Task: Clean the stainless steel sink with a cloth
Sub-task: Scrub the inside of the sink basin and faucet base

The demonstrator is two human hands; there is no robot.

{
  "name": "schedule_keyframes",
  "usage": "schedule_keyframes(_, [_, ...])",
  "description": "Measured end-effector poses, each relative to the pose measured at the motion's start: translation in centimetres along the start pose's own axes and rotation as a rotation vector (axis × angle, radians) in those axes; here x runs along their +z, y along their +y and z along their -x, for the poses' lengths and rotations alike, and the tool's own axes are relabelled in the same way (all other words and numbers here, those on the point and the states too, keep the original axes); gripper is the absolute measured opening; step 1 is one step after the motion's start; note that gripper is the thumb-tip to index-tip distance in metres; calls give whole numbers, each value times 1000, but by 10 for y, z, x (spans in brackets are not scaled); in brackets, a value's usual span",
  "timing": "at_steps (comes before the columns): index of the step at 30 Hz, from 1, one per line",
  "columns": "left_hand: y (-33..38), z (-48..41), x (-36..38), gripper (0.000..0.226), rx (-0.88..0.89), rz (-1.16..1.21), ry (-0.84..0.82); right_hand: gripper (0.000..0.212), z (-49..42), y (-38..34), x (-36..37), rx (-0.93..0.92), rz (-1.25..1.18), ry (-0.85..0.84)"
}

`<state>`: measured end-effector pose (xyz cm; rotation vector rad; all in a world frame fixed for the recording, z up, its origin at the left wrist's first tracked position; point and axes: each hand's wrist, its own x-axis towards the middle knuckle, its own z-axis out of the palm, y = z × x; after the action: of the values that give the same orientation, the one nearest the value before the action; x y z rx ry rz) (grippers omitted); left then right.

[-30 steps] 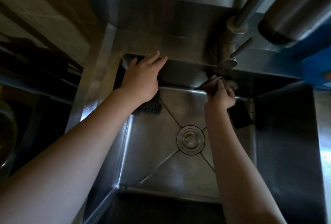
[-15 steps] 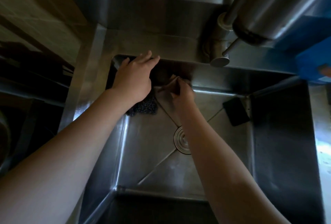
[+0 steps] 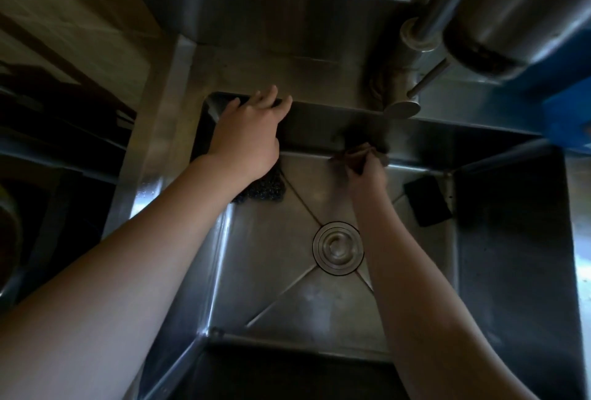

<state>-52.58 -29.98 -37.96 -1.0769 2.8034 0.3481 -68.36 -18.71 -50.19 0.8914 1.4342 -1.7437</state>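
**Overhead view of the stainless steel sink (image 3: 281,284).** The basin is holding three loose items. A dark mesh scourer (image 3: 263,191) is lying on the floor in the far left corner, partly under your left wrist. A black sponge (image 3: 427,201) is lying flat on the floor in the far right corner, just beside the right wall. The cloth (image 3: 359,154) is sitting between them, at the seam where the floor is meeting the back wall. The round drain (image 3: 338,248) is sitting at the centre of the floor, and your right forearm is crossing its right edge. The faucet (image 3: 402,109) is rising from the back deck, with its spout end hanging over the back wall, above and to the right of the cloth.

Your left hand (image 3: 248,140) is reaching across the far left corner, palm down. Its fingers are lying straight over the back rim and grasping nothing. Your right hand (image 3: 366,172) is reaching deep into the basin, with its fingers curling round the cloth and pressing it against the base of the back wall.

The cloth is appearing bunched and motion-blurred. Its longer spread is running left to right along the seam, with its left end pointing toward the scourer. Its folds and edges are showing too blurred to tell apart.
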Motion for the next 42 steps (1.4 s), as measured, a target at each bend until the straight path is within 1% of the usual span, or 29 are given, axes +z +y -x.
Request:
schedule_keyframes(2, [2, -2, -1, 68, -4, -31, -14, 18, 6, 21, 14, 50, 53, -79])
schedule_keyframes(4, [4, -3, -3, 66, -12, -50, -22, 24, 10, 38, 25, 74, 175, -127])
schedule_keyframes(5, [5, -3, -4, 66, -16, -60, -26, 21, 10, 44, 28, 71, 255, -140])
schedule_keyframes(6, [5, -3, -4, 67, -19, -68, -29, 13, 10, 50, 30, 40, 341, -150])
schedule_keyframes(7, [6, -3, -4, 68, -22, -70, -31, 9, 8, 54, 30, -43, 438, -151])
schedule_keyframes(8, [6, -3, -5, 68, -26, -68, -34, 10, 5, 56, 27, -167, 560, -141])
schedule_keyframes(10, [6, -3, -5, 67, -30, -64, -39, 24, -2, 54, 10, -403, 814, -166])
schedule_keyframes(12, [7, -3, -5, 66, -26, -66, -43, 36, -10, 46, -14, -548, 1062, -265])
schedule_keyframes(14, [7, -2, -5, 66, -23, -59, -41, 42, -22, 34, -40, -729, 1462, -350])
schedule_keyframes(15, [6, -1, -4, 66, -22, -52, -36, 45, -28, 28, -53, -801, 1665, -366])
schedule_keyframes(16, [7, -1, -4, 66, -21, -49, -30, 47, -34, 21, -65, -866, 1823, -363])
schedule_keyframes(17, [7, -1, -4, 66, -18, -51, -26, 48, -39, 14, -77, -899, 1920, -358])
schedule_keyframes(19, [7, 0, -5, 66, -15, -61, -27, 52, -46, 1, -98, -910, 1959, -300])
schedule_keyframes(21, [8, -1, -6, 66, -18, -69, -40, 55, -47, -6, -110, -861, 1866, -151])
schedule_keyframes(24, [9, -1, -7, 67, -19, -77, -53, 54, -38, 9, -103, -773, 1711, 63])
schedule_keyframes(26, [10, -1, -7, 67, -18, -82, -58, 55, -28, 30, -88, -737, 1686, 124])
schedule_keyframes(27, [10, -1, -7, 67, -19, -83, -61, 57, -23, 40, -81, -716, 1681, 110])
schedule_keyframes(29, [10, -1, -7, 67, -17, -86, -59, 61, -12, 62, -72, -705, 1725, 12])
schedule_keyframes(30, [9, -1, -7, 66, -13, -86, -53, 62, -7, 71, -71, -728, 1784, -66])
schedule_keyframes(34, [7, -1, -6, 66, -6, -77, -51, 56, 13, 96, -85, -910, 2078, -508])
schedule_keyframes(36, [7, 0, -5, 68, -11, -54, -56, 53, 20, 101, -100, -945, 2183, -667])
schedule_keyframes(39, [12, 9, 3, 78, -44, -18, -79, 52, 28, 106, -127, -915, 2243, -809])
schedule_keyframes(42, [14, 23, 11, 83, -54, -9, -72, 58, 35, 112, -149, -893, 2291, -926])
